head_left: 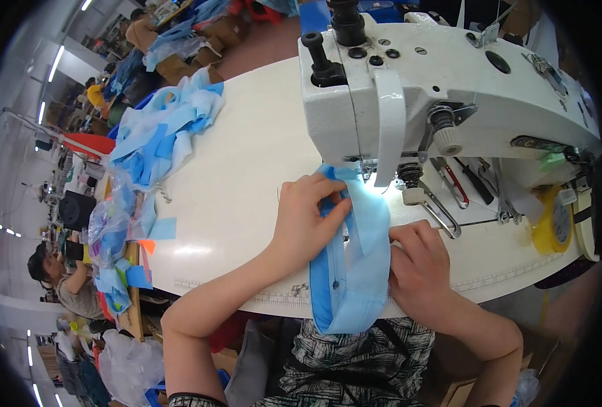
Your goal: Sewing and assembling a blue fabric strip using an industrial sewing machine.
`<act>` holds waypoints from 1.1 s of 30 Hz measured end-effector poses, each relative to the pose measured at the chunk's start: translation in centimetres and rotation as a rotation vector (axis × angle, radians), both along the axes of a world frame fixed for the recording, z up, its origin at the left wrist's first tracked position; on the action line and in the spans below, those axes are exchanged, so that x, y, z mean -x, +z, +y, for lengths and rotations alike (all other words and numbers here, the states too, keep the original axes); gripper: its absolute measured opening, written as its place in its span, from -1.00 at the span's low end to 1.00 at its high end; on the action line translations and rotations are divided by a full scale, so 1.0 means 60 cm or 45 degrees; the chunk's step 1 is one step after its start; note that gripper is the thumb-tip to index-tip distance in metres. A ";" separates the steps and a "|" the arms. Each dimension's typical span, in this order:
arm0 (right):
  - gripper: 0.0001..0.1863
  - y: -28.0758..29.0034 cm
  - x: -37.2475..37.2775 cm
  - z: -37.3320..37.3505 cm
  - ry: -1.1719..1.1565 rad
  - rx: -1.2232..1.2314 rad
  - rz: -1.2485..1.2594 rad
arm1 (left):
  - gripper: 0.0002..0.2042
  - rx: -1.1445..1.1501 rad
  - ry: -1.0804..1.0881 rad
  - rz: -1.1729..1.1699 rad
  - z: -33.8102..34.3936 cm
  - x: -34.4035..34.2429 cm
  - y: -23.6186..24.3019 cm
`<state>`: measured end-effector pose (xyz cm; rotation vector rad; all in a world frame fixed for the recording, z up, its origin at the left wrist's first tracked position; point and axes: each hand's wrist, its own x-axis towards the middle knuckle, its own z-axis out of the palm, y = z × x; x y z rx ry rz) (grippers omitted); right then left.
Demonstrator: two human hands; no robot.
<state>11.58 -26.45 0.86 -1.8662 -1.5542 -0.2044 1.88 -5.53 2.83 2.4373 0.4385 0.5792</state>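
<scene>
A looped band of light blue fabric (370, 261) runs from under the needle area of a white sewing machine (335, 115) down over the table's near edge. My left hand (307, 217) is closed on the band's left side, thumb and fingers pinched together just in front of the needle. On the right side, my right hand (419, 271) has its fingers curled against the band's edge; the fingertips are partly hidden. A bright lamp glow washes out the cloth by the presser foot, so the stitching point is hard to make out.
Blue and white fabric pieces (168, 129) lie heaped at the table's far left. Under the machine arm are a red-handled tool (453, 183), wrenches (503, 197) and a yellow tape roll (552, 220). A ruler strip (206, 285) follows the near edge. Another person (70, 285) sits at left.
</scene>
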 end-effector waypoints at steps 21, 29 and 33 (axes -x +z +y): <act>-0.90 -0.012 -0.004 0.002 0.040 -0.052 -0.096 | -0.91 0.243 0.126 0.113 0.006 -0.019 -0.014; -0.91 -0.008 -0.006 0.001 0.278 0.036 -0.057 | -0.81 -0.013 -0.026 -0.205 0.003 -0.011 -0.047; -0.89 -0.013 -0.006 -0.001 0.256 0.027 -0.007 | -0.75 -0.128 -0.283 -0.228 0.015 -0.017 -0.043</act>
